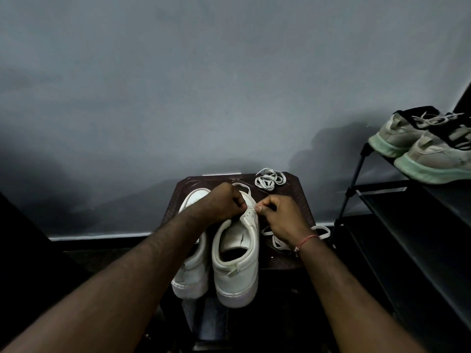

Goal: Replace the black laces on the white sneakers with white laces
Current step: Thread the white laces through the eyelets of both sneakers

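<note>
Left forearm (153, 250) covers most of left sneaker (190, 276). Right sneaker (237, 263) toe lost behind our left hand (224, 202). Lace (322, 231) dips under right wrist (305, 240), we can't follow it. Grey shoes (433, 159) cut off at right edge.

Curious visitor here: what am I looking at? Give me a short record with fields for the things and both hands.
surface: dark stool
shoes: left sneaker and right sneaker, white, side by side, heels toward camera
left hand: curled, holding the lace at the right sneaker's eyelets
right hand: pinching the same lace at the eyelets
spare lace: white, coiled on the stool's far right corner
loose lace: white, beside the right wrist
side: black rack with grey sneakers on top
</note>
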The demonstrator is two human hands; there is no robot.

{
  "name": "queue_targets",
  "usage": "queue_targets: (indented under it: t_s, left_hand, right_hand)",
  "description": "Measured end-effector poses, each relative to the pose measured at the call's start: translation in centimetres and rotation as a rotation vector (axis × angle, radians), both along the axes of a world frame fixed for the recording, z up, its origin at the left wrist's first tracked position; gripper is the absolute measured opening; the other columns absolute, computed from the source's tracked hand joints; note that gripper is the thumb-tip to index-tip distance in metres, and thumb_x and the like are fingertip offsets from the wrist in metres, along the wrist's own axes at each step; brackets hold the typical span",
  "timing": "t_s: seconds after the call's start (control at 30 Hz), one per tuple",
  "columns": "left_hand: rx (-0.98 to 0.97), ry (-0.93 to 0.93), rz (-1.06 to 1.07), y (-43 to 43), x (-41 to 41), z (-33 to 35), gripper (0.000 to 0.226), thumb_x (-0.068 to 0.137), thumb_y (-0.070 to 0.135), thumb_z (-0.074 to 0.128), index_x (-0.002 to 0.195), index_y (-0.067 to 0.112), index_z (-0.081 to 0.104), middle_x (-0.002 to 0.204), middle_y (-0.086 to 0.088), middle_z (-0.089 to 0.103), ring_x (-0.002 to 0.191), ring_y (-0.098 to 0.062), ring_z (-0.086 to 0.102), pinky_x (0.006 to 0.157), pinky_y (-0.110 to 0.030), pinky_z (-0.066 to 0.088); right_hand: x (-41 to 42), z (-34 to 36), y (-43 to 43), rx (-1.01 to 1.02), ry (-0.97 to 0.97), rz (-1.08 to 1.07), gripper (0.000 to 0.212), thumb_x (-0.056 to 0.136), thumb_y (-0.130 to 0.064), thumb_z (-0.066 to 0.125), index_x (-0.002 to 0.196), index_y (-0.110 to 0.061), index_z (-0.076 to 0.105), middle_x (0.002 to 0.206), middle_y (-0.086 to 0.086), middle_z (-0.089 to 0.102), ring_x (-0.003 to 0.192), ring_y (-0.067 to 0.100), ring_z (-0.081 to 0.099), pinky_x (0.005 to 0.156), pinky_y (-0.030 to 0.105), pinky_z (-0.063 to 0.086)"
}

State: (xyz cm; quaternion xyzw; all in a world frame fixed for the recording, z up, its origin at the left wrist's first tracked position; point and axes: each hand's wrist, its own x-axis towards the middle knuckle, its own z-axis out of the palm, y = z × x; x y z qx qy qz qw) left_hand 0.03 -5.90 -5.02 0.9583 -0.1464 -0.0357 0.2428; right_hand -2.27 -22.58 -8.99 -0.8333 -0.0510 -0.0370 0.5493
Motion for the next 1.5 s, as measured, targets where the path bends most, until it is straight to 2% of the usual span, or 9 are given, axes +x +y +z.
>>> queue_targets:
  t_s: [0.07,0.23,0.43,0.77,1.0,1.2,1.3,1.4,1.5]
  left_hand:
    - [-0.01,0.013,-0.003,0.0,0.0,0.0,0.011,0.083,0.002,0.064,0.086,0.0,0.075,0.084,-0.016,0.073,0.046,0.006,0.051,0.053,-0.004,0.037]
    - [-0.033,0.013,-0.001,-0.1,0.1,-0.1,0.012,0.082,-0.002,0.063,0.086,-0.001,0.075,0.082,-0.017,0.072,0.041,0.013,0.049,0.05,-0.003,0.037]
    - [-0.032,0.027,0.016,-0.1,-0.1,0.1,0.011,0.082,0.0,0.065,0.082,0.001,0.076,0.07,-0.006,0.068,0.042,0.011,0.05,0.049,-0.003,0.036]
    - [-0.09,0.184,0.026,-0.4,-1.0,0.9,0.019,0.087,0.006,0.058,0.075,0.019,0.063,0.064,0.006,0.057,0.055,-0.004,0.048,0.055,-0.018,0.041]
    - [-0.388,0.248,0.247,-1.2,-1.8,1.6,0.029,0.09,0.011,0.05,0.062,0.016,0.052,0.049,0.006,0.046,0.038,-0.005,0.036,0.037,-0.014,0.027]
    - [-0.752,0.301,0.365,-0.7,-1.8,2.4,0.03,0.089,-0.001,0.043,0.062,0.008,0.05,0.062,-0.01,0.048,0.052,-0.017,0.044,0.051,-0.023,0.037]
    - [-1.203,0.281,0.476,1.2,-1.1,5.7,0.045,0.089,0.001,0.035,0.049,0.007,0.052,0.053,-0.009,0.048,0.047,-0.017,0.046,0.055,-0.027,0.039]
    - [-1.578,0.124,0.569,4.4,-0.9,9.0,0.03,0.089,0.002,0.036,0.062,0.008,0.047,0.059,-0.005,0.049,0.049,-0.014,0.05,0.054,-0.024,0.049]
    - [-1.123,0.085,0.449,4.3,-2.4,8.3,0.024,0.089,0.001,0.043,0.068,0.005,0.053,0.068,-0.012,0.055,0.056,-0.019,0.053,0.056,-0.027,0.046]
  right_hand:
    - [0.1,-0.2,-0.1,0.039,0.033,0.014,0.007,0.086,-0.01,0.07,0.08,-0.012,0.072,0.078,0.001,0.072,0.072,0.011,0.062,0.074,0.031,0.051]
    - [-0.1,-0.3,0.9,-0.001,-0.062,-0.052,0.006,0.083,-0.009,0.072,0.079,-0.006,0.072,0.07,-0.008,0.064,0.061,-0.004,0.053,0.058,0.006,0.039]
    - [0.0,-0.7,0.2,0.321,0.11,0.054,0.01,0.079,-0.003,0.076,0.075,-0.012,0.073,0.079,0.002,0.073,0.073,0.006,0.064,0.075,0.018,0.052]
    - [0.0,-0.5,0.2,0.224,0.05,0.098,0.012,0.082,-0.002,0.073,0.079,-0.013,0.075,0.078,-0.005,0.073,0.072,0.001,0.065,0.08,0.022,0.053]
    - [-0.9,0.7,1.1,0.224,0.019,0.109,0.005,0.088,-0.023,0.069,0.084,-0.022,0.072,0.087,0.001,0.072,0.078,0.007,0.063,0.08,0.031,0.051]
    - [-1.3,1.5,2.0,-0.029,0.046,0.077,0.017,0.073,-0.031,0.075,0.088,-0.024,0.071,0.098,0.005,0.062,0.079,0.01,0.06,0.074,0.023,0.046]
    - [-1.3,1.8,2.1,-0.088,0.073,0.08,0.026,0.066,-0.035,0.076,0.089,-0.025,0.068,0.1,0.004,0.062,0.084,0.013,0.061,0.076,0.025,0.046]
    - [-1.2,1.7,2.2,-0.121,0.088,0.078,0.027,0.067,-0.031,0.078,0.09,-0.024,0.067,0.104,0.004,0.059,0.088,0.015,0.059,0.076,0.025,0.043]
    - [-1.3,1.7,2.5,-0.186,0.046,0.071,0.043,0.063,-0.037,0.078,0.102,-0.022,0.067,0.108,0.002,0.059,0.097,0.016,0.06,0.084,0.027,0.047]
